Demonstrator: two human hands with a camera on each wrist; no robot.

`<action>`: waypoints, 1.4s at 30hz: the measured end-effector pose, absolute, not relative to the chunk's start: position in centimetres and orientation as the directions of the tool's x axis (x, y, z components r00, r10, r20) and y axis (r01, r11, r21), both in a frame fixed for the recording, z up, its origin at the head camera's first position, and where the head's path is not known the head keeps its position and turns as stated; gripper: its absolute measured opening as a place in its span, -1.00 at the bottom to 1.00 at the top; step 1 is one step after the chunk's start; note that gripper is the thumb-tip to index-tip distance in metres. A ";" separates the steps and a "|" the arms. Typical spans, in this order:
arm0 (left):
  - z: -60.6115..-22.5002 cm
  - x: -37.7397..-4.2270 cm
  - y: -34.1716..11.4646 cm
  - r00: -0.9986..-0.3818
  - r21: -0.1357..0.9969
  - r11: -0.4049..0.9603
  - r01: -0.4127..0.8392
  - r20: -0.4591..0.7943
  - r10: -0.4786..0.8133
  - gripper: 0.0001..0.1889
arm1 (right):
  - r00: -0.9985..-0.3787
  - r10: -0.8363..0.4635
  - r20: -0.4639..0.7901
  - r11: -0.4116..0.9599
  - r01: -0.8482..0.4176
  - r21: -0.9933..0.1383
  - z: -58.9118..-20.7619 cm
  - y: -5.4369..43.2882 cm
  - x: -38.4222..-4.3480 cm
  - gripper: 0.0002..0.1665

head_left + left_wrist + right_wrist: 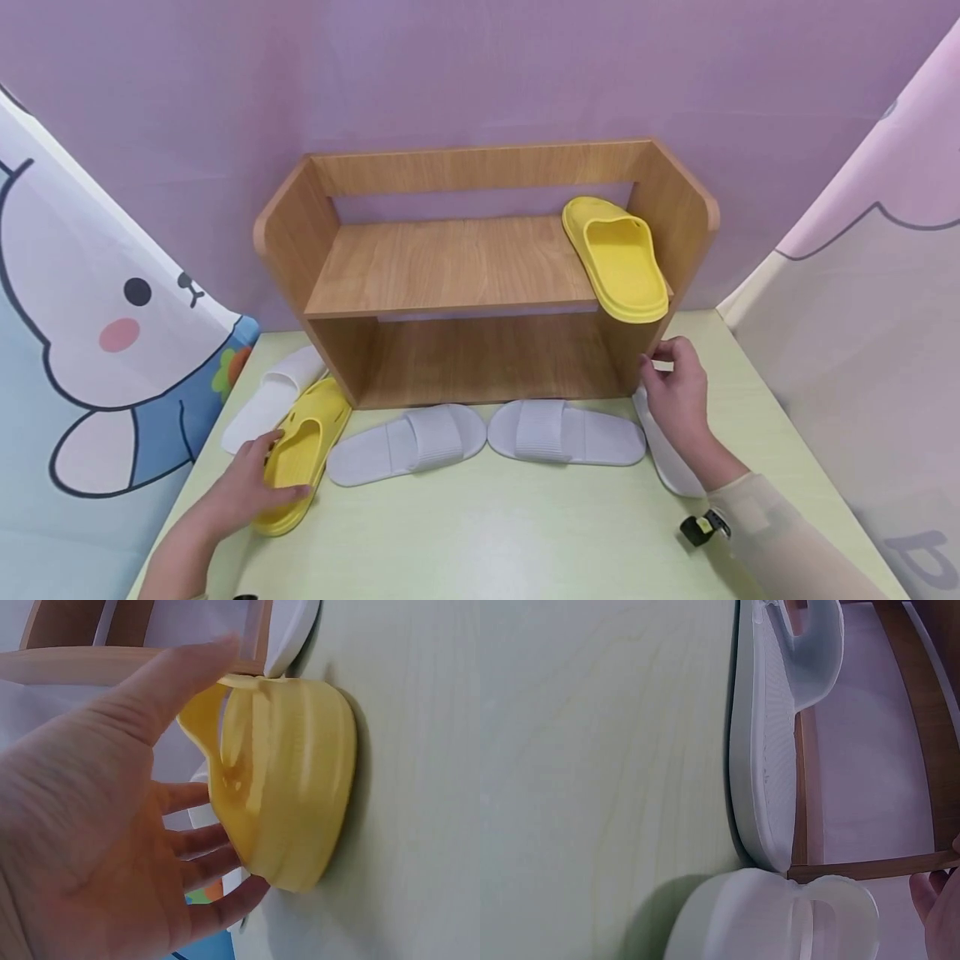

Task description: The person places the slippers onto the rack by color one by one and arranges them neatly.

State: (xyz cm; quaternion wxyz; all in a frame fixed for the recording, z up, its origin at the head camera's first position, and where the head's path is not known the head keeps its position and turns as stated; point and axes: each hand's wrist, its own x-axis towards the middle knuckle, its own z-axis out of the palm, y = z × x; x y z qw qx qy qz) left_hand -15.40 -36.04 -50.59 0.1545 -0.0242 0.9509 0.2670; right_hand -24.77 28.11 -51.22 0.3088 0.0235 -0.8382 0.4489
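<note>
A yellow clog (322, 408) lies on the table left of the wooden shoe rack (450, 267). My left hand (251, 483) straddles its heel end, fingers along the left rim and thumb across the right edge. In the left wrist view the fingers and thumb spread fairly straight about the clog (307, 787). The other yellow clog (618, 258) rests on the upper shelf at the right, its heel over the front edge. Below it, my right hand (678, 392) hovers by the rack's right side panel, fingers loosely bent around nothing, overlapping a white slipper (667, 458).
Two pale grey slippers (408, 446) lie sole-down in front of the rack, strap ends facing each other. Another white slipper (277, 392) lies beside the left clog. Printed curtains (112, 317) hang close on both sides, and a purple cloth (480, 75) stands behind.
</note>
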 end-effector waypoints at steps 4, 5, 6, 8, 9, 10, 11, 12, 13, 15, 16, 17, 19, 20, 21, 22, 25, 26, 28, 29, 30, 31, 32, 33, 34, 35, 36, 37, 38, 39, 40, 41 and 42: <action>-51.1 -15.1 -36.1 -0.958 0.495 0.864 -0.088 -0.281 0.064 0.36 | -0.808 0.243 0.537 0.593 -0.314 -0.741 -51.3 28.1 -24.8 -0.82; -51.3 -15.1 -36.1 -0.959 0.494 0.865 -0.082 -0.274 0.065 0.37 | -0.809 0.244 0.535 0.591 -0.313 -0.743 -51.3 28.1 -24.8 -0.82; -51.5 -15.1 -36.1 -0.961 0.491 0.868 -0.078 -0.269 0.066 0.39 | -0.809 0.245 0.534 0.590 -0.312 -0.744 -51.3 28.1 -24.7 -0.82; -51.9 -15.1 -36.2 -0.967 0.488 0.871 -0.057 -0.244 0.073 0.42 | -0.809 0.246 0.534 0.591 -0.311 -0.744 -51.3 28.1 -24.8 -0.82; -52.1 -15.0 -36.2 -0.970 0.486 0.872 -0.050 -0.232 0.074 0.43 | -0.809 0.246 0.534 0.591 -0.311 -0.744 -51.3 28.1 -24.7 -0.82; -52.4 -15.0 -36.2 -0.973 0.484 0.874 -0.042 -0.219 0.075 0.44 | -0.808 0.245 0.535 0.593 -0.312 -0.743 -51.4 28.1 -24.8 -0.82; -52.6 -15.0 -36.2 -0.976 0.480 0.877 -0.036 -0.207 0.074 0.45 | -0.808 0.245 0.536 0.593 -0.313 -0.742 -51.4 28.1 -24.8 -0.82; -52.9 -15.0 -36.3 -0.978 0.473 0.880 -0.029 -0.195 0.072 0.47 | -0.807 0.245 0.537 0.594 -0.313 -0.741 -51.4 28.1 -24.8 -0.82; -53.1 -15.0 -36.3 -0.981 0.469 0.883 -0.023 -0.182 0.071 0.47 | -0.807 0.246 0.537 0.594 -0.313 -0.741 -51.4 28.1 -24.8 -0.82; -53.4 -15.0 -36.2 -0.983 0.458 0.889 -0.024 -0.173 0.063 0.50 | -0.807 0.249 0.535 0.590 -0.311 -0.745 -51.4 28.1 -24.8 -0.82; -53.5 -15.0 -36.1 -0.983 0.455 0.890 -0.028 -0.172 0.057 0.51 | -0.807 0.250 0.536 0.592 -0.310 -0.744 -51.4 28.1 -24.8 -0.82; -53.5 -15.1 -36.0 -0.983 0.452 0.891 -0.032 -0.174 0.053 0.51 | -0.806 0.252 0.535 0.590 -0.310 -0.745 -51.4 28.1 -24.8 -0.82; -53.5 -15.1 -35.9 -0.982 0.452 0.891 -0.043 -0.183 0.046 0.51 | -0.805 0.253 0.537 0.591 -0.311 -0.745 -51.4 28.1 -24.8 -0.82; -53.4 -15.2 -35.8 -0.981 0.453 0.890 -0.049 -0.189 0.042 0.51 | -0.804 0.255 0.538 0.591 -0.311 -0.745 -51.4 28.1 -24.8 -0.82; -53.4 -15.2 -35.8 -0.981 0.454 0.889 -0.053 -0.191 0.039 0.50 | -0.802 0.255 0.540 0.592 -0.311 -0.743 -51.3 28.0 -24.7 -0.82; -53.3 -15.2 -35.8 -0.981 0.458 0.888 -0.055 -0.191 0.038 0.49 | -0.802 0.255 0.541 0.593 -0.312 -0.742 -51.3 28.0 -24.7 -0.82; -53.3 -15.1 -35.9 -0.982 0.467 0.883 -0.051 -0.182 0.040 0.47 | -0.804 0.254 0.538 0.593 -0.311 -0.743 -51.2 28.0 -24.7 -0.81; -53.4 -15.1 -36.0 -0.984 0.472 0.880 -0.045 -0.174 0.042 0.47 | -0.805 0.254 0.537 0.592 -0.310 -0.744 -51.2 28.0 -24.7 -0.81; -53.5 -15.0 -36.2 -0.986 0.483 0.875 -0.032 -0.157 0.050 0.45 | -0.807 0.253 0.534 0.592 -0.307 -0.745 -51.2 28.0 -24.8 -0.80; -53.6 -15.0 -36.4 -0.988 0.489 0.872 -0.025 -0.147 0.054 0.43 | -0.807 0.253 0.533 0.593 -0.306 -0.745 -51.2 28.0 -24.8 -0.80; -53.7 -15.0 -36.5 -0.989 0.495 0.869 -0.019 -0.139 0.058 0.42 | -0.808 0.252 0.533 0.595 -0.305 -0.744 -51.3 28.0 -24.8 -0.80; -53.7 -14.9 -36.7 -0.990 0.500 0.866 -0.013 -0.130 0.060 0.40 | -0.807 0.251 0.534 0.595 -0.306 -0.743 -51.3 28.0 -24.8 -0.80; -53.8 -14.9 -36.8 -0.990 0.504 0.864 -0.007 -0.123 0.063 0.38 | -0.807 0.250 0.535 0.597 -0.307 -0.741 -51.3 28.0 -24.8 -0.80; -53.9 -14.9 -37.0 -0.991 0.507 0.862 -0.004 -0.116 0.064 0.35 | -0.807 0.248 0.536 0.596 -0.310 -0.741 -51.3 28.0 -24.8 -0.80; -53.9 -14.9 -37.1 -0.992 0.512 0.859 0.001 -0.108 0.065 0.33 | -0.807 0.245 0.538 0.595 -0.312 -0.740 -51.3 28.0 -24.8 -0.80; -53.9 -14.8 -37.3 -0.993 0.515 0.857 0.003 -0.101 0.065 0.31 | -0.806 0.243 0.540 0.597 -0.315 -0.738 -51.3 28.0 -24.8 -0.80; -53.8 -14.8 -37.4 -0.993 0.518 0.855 0.006 -0.095 0.064 0.30 | -0.806 0.240 0.542 0.598 -0.317 -0.736 -51.4 28.0 -24.8 -0.80; -53.7 -14.7 -37.5 -0.994 0.521 0.854 0.008 -0.087 0.062 0.28 | -0.805 0.238 0.543 0.598 -0.319 -0.735 -51.4 28.0 -24.8 -0.80; -53.6 -14.7 -37.6 -0.995 0.523 0.853 0.011 -0.079 0.061 0.27 | -0.805 0.236 0.544 0.600 -0.320 -0.733 -51.4 28.0 -24.9 -0.80; -53.5 -14.7 -37.7 -0.996 0.526 0.850 0.014 -0.069 0.060 0.26 | -0.804 0.235 0.546 0.602 -0.320 -0.731 -51.4 28.0 -24.9 -0.79; -53.4 -14.6 -37.8 -0.996 0.529 0.848 0.016 -0.064 0.059 0.25 | -0.804 0.235 0.546 0.604 -0.319 -0.730 -51.4 28.0 -24.9 -0.80; -53.4 -14.5 -37.9 -0.997 0.529 0.848 0.016 -0.060 0.056 0.25 | -0.804 0.235 0.546 0.608 -0.317 -0.728 -51.4 28.0 -24.9 -0.79; -53.3 -14.4 -37.9 -0.997 0.532 0.847 0.017 -0.056 0.055 0.24 | -0.805 0.235 0.545 0.608 -0.316 -0.729 -51.4 28.0 -24.9 -0.79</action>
